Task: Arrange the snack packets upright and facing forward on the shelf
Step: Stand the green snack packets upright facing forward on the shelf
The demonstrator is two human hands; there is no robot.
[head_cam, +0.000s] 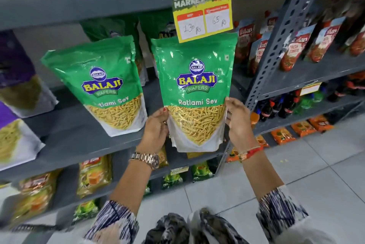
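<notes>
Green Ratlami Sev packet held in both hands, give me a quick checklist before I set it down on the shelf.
1. Grip: left hand and right hand clasp the lower sides of the glossy green Balaji Ratlami Sev packet: ok.
2. Label faces forward: ok.
3. Packet upright: ok.
4. Landing spot on the grey metal shelf beneath it: hidden by the packet, cannot tell.
5. Neighbouring green Ratlami Sev packet on the left leans sideways: not ok.
6. Yellow price card overlaps the held packet's top: cannot tell if touching.
</notes>
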